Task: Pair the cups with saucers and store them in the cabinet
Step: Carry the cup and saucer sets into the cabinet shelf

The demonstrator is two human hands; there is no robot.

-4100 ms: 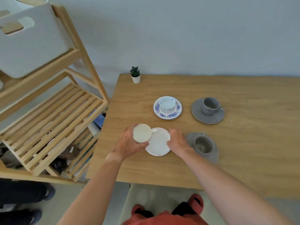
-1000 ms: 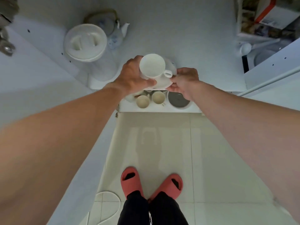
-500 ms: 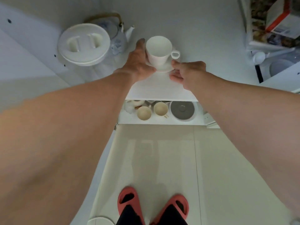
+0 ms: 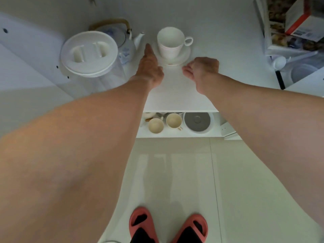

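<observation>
- Both hands had let go of the white china cup (image 4: 169, 44) and the round white saucer (image 4: 182, 55) since half a second earlier, when they were still at the saucer's edges.
- That cup stood upright on the saucer on the white cabinet shelf (image 4: 177, 92), toward its far side, handle pointing right.
- Left hand (image 4: 149, 67) lay just left of the saucer, fingers straight, holding nothing; whether it touched the rim I could not tell.
- Right hand (image 4: 201, 69) hung near the saucer's near-right edge, fingers loosely curled and empty.
- A blue-patterned white teapot with a cane handle (image 4: 122, 37) and a clear jug with a white lid (image 4: 89, 53) stood to the left.
- On the lower shelf sat two cream cups (image 4: 156, 125) and a grey saucer (image 4: 197, 121).
</observation>
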